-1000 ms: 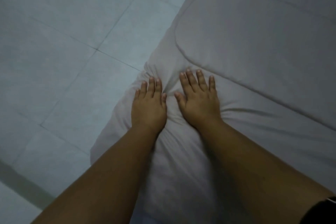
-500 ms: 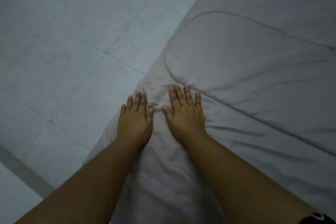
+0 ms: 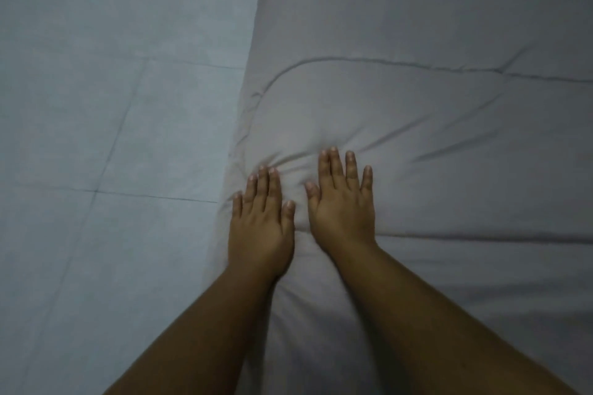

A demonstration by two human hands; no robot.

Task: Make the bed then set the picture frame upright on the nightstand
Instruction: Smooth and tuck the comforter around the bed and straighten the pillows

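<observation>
A pale grey quilted bedcover [image 3: 417,112] with a curved stitched seam fills the right side of the head view. My left hand [image 3: 261,221] lies flat, palm down, on the cover right at the bed's left edge. My right hand [image 3: 345,202] lies flat beside it, a little further in, fingers slightly spread. Small wrinkles fan out from under the fingertips of both hands. Neither hand holds anything. The picture frame and the nightstand are out of view.
Light blue-grey floor tiles [image 3: 112,138] with thin grout lines run along the left of the bed. The cover's edge [image 3: 244,106] drops toward the floor there.
Both hands have slid forward over the cover, past the straight seam and into the curved quilted panel. The view has swung, so the bed edge now runs nearly vertical.
</observation>
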